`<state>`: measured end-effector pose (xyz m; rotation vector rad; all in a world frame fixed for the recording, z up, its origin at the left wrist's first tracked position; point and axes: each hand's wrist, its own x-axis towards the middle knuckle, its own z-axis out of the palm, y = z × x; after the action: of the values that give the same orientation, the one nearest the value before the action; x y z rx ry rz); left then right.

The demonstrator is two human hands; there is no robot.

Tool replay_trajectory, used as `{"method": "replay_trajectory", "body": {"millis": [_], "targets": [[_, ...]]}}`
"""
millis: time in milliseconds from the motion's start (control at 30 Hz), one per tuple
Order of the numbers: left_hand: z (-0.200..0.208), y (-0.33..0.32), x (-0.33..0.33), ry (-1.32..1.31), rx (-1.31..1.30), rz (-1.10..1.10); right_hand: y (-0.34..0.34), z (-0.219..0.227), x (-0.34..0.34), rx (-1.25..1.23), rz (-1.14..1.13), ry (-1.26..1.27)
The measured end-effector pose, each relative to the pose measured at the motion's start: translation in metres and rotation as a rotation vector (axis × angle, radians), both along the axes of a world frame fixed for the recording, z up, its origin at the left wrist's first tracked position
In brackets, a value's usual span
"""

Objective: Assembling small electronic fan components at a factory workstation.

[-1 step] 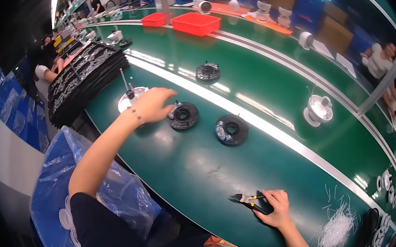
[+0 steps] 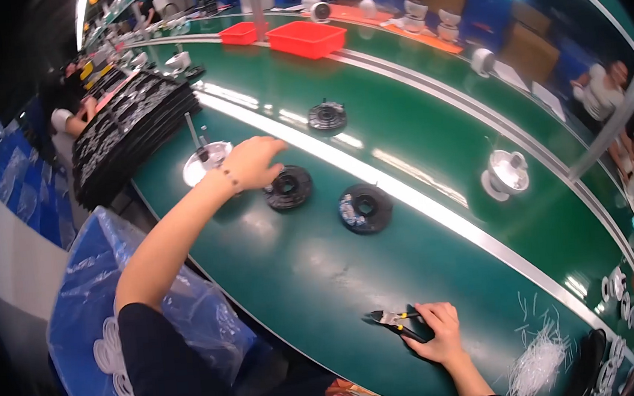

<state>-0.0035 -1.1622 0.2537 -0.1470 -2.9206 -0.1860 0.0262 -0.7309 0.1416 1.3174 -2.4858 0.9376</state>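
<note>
My left hand [image 2: 254, 163] hovers at the upper left edge of a round black plastic base [image 2: 288, 188], thumb and fingers apart. Whether a fingertip touches it I cannot tell. Behind that hand, partly covered, sits a white bowl-shaped housing [image 2: 195, 166] with upright rods. To the right lies another round black base [image 2: 365, 209], with a small bluish circuit board on its left side. My right hand [image 2: 439, 332] rests low on the green table, wrapped round the black and yellow handles of diagonal cutters [image 2: 392, 318]. Their jaws point left.
A third black base [image 2: 327, 115] and a white housing [image 2: 506, 175] are on the green belt beyond the metal rail. White cut-off strips [image 2: 536, 363] lie at lower right. Black trays [image 2: 130, 131] are stacked at left, above a blue plastic-lined bin [image 2: 84, 294]. Red bins [image 2: 307, 39] stand far back.
My left hand has shifted slightly right relative to the black base, covering more of its upper left edge. The whole view has moved a little; my right hand and the cutters stay in place.
</note>
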Motion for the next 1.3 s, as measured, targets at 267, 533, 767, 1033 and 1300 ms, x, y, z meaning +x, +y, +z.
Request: {"method": "replay_trajectory", "body": {"millis": [267,533,767,1033,1300], "targets": [[-0.122,-0.02,-0.169,0.259,-0.107,0.235,-0.005,-0.029,-0.008,-0.094,0.144,-0.094],[-0.122,0.004,-0.179,0.021,-0.316,0.32,0.006,-0.034,0.005,-0.084,0.092,-0.135],[-0.071,0.043,-0.096,-0.216,-0.384,0.196,-0.001,-0.03,0.001,-0.083,0.096,-0.124],[0.005,0.067,-0.026,-0.134,-0.161,0.13,0.008,-0.026,0.006,-0.062,0.082,-0.116],[0.055,0.012,0.187,0.237,-0.003,0.254,-0.013,-0.027,-0.023,0.025,0.164,0.071]]}}
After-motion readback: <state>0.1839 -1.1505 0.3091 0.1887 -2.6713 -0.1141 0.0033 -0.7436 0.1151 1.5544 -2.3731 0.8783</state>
